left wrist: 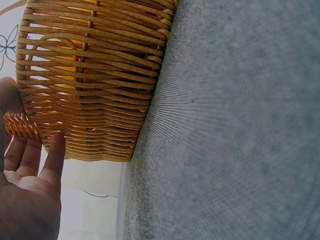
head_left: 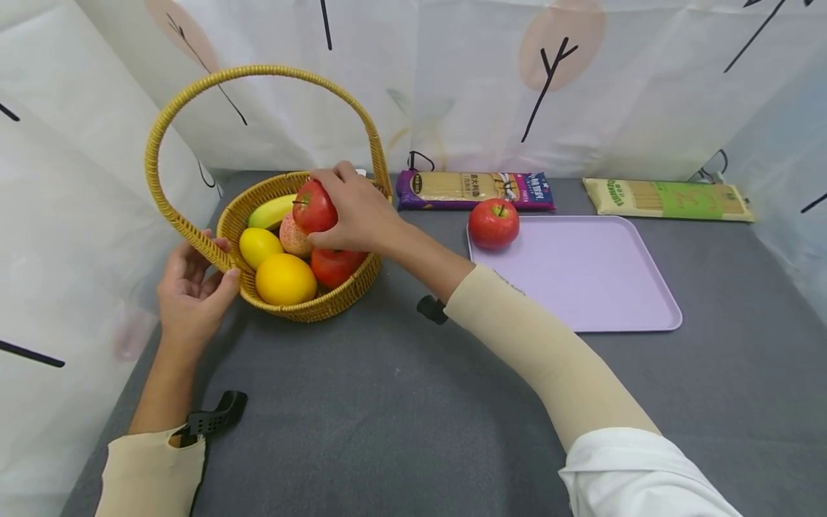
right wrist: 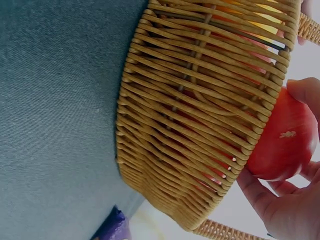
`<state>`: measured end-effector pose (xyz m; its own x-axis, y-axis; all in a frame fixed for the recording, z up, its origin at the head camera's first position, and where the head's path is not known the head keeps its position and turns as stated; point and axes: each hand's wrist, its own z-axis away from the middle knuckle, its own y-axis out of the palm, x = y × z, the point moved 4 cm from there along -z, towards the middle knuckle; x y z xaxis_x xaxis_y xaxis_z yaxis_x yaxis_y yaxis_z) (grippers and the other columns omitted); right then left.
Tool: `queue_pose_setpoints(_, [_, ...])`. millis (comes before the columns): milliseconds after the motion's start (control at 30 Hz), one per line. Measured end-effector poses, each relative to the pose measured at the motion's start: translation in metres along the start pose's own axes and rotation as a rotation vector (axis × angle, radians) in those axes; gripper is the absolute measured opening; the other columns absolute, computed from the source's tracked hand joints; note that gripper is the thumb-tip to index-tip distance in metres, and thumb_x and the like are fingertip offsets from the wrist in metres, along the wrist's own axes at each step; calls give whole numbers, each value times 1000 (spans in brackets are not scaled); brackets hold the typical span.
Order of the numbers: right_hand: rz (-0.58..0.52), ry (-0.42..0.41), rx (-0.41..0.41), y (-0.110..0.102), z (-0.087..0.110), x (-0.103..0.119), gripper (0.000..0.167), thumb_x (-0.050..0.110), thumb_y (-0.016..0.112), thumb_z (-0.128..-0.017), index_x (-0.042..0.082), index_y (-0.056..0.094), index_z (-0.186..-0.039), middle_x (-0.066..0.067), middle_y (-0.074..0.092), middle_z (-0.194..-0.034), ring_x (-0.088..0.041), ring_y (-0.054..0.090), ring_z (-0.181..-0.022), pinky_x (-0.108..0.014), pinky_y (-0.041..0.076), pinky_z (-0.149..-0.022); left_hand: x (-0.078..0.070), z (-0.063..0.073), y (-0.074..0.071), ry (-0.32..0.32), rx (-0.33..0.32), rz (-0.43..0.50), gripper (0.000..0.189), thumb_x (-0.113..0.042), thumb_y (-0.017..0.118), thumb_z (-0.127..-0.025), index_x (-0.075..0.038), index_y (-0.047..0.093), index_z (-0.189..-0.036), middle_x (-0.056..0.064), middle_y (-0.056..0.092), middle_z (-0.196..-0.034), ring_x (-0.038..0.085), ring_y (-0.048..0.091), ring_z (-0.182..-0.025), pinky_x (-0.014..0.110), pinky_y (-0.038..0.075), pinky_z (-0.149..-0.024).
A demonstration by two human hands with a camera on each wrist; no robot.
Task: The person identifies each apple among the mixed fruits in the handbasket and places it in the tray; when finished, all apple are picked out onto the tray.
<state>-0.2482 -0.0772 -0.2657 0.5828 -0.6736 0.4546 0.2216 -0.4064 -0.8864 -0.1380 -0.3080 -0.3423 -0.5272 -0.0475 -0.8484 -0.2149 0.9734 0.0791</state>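
Observation:
My right hand (head_left: 358, 212) holds a red apple (head_left: 314, 207) over the fruit in a yellow wicker basket (head_left: 310, 310). The right wrist view shows this apple at the basket rim, with thumb and fingers around it. My left hand (head_left: 194, 287) grips the basket at the foot of its tall handle (head_left: 151, 161), thumb on the near side and fingers beyond. Inside the basket lie a yellow banana (head_left: 271, 212), a lemon (head_left: 260, 246), an orange-yellow round fruit (head_left: 286, 280), a pinkish round fruit (head_left: 294, 237) and another red apple (head_left: 334, 267), partly covered by my right hand.
Right of the basket, a red apple (head_left: 494, 224) sits on the corner of a lilac tray (head_left: 581, 266). Behind are a purple pasta packet (head_left: 474, 191) and a green-and-cream noodle packet (head_left: 668, 199). A patterned white curtain (head_left: 452, 86) borders the grey table (head_left: 362, 416).

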Motion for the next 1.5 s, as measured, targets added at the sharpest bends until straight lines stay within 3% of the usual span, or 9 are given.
queue_pose_setpoints(233, [-110, -8, -53, 3, 5, -7, 84, 42, 78, -82, 15, 37, -150, -5, 43, -146, -20, 47, -122, -30, 52, -91, -3, 0, 1, 18, 4, -12, 58, 20, 62, -79, 5, 54, -135, 26, 58, -122, 33, 56, -112, 23, 51, -94])
queue_pose_setpoints(667, [-221, -34, -176, -1, 16, -19, 80, 39, 82, -78, 12, 41, -142, -4, 52, -132, -17, 53, -113, -25, 52, -88, -1, 0, 1, 22, 13, 14, 59, 20, 62, -80, 5, 53, -136, 26, 58, -123, 32, 56, -113, 24, 50, -96])
queue_pose_setpoints(1067, [-351, -47, -258, -10, 29, -30, 79, 38, 81, -77, 11, 43, -141, -2, 51, -134, -14, 51, -115, -26, 52, -88, -1, 1, 0, -10, -2, 11, 59, 20, 62, -80, 5, 52, -136, 25, 57, -124, 30, 55, -113, 22, 50, -96])
queue_pose_setpoints(1500, [-584, -21, -357, -22, 58, -41, 77, 29, 85, -77, 12, 40, -137, -1, 50, -132, -15, 50, -117, -28, 55, -87, 1, 1, 0, -1, 4, 22, 60, 21, 61, -80, 6, 51, -137, 24, 58, -124, 31, 55, -114, 22, 50, -96])
